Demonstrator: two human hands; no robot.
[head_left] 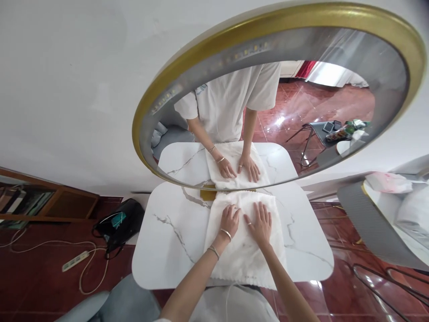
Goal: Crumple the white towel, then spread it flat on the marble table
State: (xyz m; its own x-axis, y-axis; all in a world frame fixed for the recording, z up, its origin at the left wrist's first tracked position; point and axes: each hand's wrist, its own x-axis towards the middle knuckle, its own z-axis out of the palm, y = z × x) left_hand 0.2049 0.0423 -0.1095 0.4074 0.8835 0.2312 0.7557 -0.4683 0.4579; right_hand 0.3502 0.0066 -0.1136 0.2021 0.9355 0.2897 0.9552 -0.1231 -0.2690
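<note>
Rests left hand (229,222), part-curled (cannot tell if pinching), and right hand (261,225), spread, on white cloth (246,257) near far edge of surface (167,255).

We see a white tabletop (167,250) with grey veining, a gold mirror frame (136,129) (rather brassy, we find), and dark red floor tiles (43,286).

My left hand (229,221): palm down, fingers bent. My right hand (261,224): palm down, fingers extended, thumb apart. My forearms (197,279): reaching forward, converging.
</note>
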